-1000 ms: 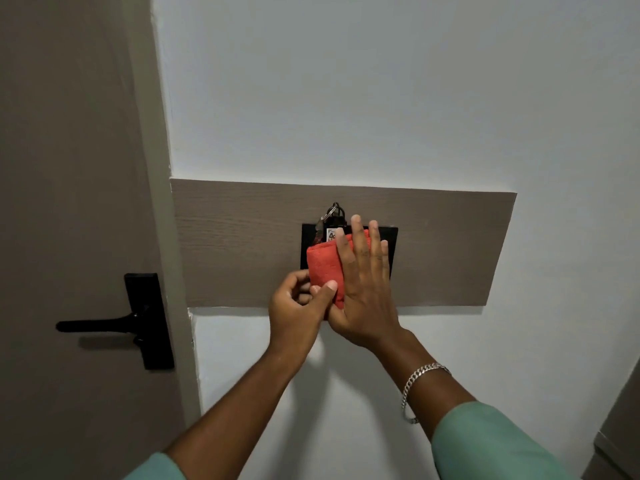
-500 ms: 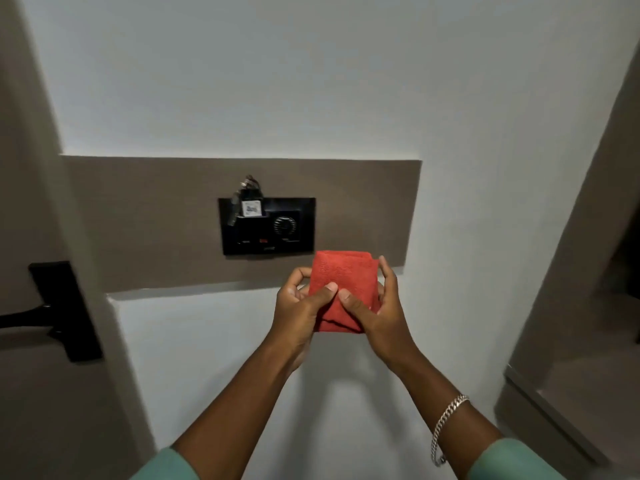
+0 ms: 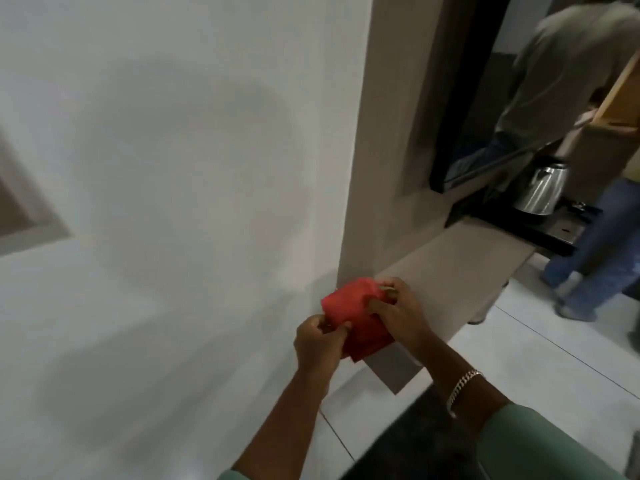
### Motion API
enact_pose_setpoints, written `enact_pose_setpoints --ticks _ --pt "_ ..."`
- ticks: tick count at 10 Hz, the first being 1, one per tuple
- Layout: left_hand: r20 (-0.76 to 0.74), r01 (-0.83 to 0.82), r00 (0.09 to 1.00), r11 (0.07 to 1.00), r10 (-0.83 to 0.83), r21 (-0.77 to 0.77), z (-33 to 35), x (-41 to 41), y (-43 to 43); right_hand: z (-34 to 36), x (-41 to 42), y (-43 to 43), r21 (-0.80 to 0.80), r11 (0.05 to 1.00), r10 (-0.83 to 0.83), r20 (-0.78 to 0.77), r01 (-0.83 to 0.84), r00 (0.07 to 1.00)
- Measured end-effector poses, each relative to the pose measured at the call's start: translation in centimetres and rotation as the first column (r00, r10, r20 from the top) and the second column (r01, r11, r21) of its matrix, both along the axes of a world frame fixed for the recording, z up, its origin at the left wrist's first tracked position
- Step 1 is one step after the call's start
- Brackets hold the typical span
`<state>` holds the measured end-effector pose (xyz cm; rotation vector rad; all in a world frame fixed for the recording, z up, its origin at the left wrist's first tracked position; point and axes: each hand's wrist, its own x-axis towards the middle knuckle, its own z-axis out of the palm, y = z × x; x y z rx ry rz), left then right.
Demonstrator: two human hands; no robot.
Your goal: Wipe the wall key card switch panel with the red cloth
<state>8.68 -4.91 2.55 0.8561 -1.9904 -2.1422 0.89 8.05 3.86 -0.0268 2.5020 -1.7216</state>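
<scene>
The folded red cloth (image 3: 356, 318) is held between both hands over the near end of a low beige shelf. My left hand (image 3: 320, 344) pinches its lower left edge. My right hand (image 3: 398, 315) grips its upper right part, with a silver bracelet on that wrist. The key card switch panel is out of view; only a corner of the brown wall board (image 3: 20, 216) that carries it shows at the far left edge.
The white wall (image 3: 173, 168) fills the left. A beige shelf (image 3: 460, 271) runs right toward a steel kettle (image 3: 542, 190) on a black tray (image 3: 540, 230). Another person (image 3: 595, 150) stands at far right on the tiled floor (image 3: 554, 358).
The view has swung right and down, away from the switch panel. Both hands carried the red cloth off the panel and now hold it over the shelf end.
</scene>
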Motion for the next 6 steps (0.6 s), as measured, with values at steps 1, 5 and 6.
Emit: enact_pose_setpoints --ticks 1,5,6 --pt "0.033 0.096 0.995 0.995 -0.097 0.022 -3.0 -3.2 2.6 -2.9 -3.7 2.6 0.088 0.996 -0.031 0.006 0.031 0.999" --pt "0.053 0.337 0.94 0.941 -0.336 -0.008 -5.9 -5.6 2.7 -7.9 -7.5 3.9 0.559 0.826 0.007 -0.148 0.078 0.989" --pt "-0.011 0.185 0.978 0.895 -0.207 -0.406 -1.9 -3.3 -0.4 -5.0 -3.3 0.6 0.623 0.764 0.194 -0.468 0.167 0.862"
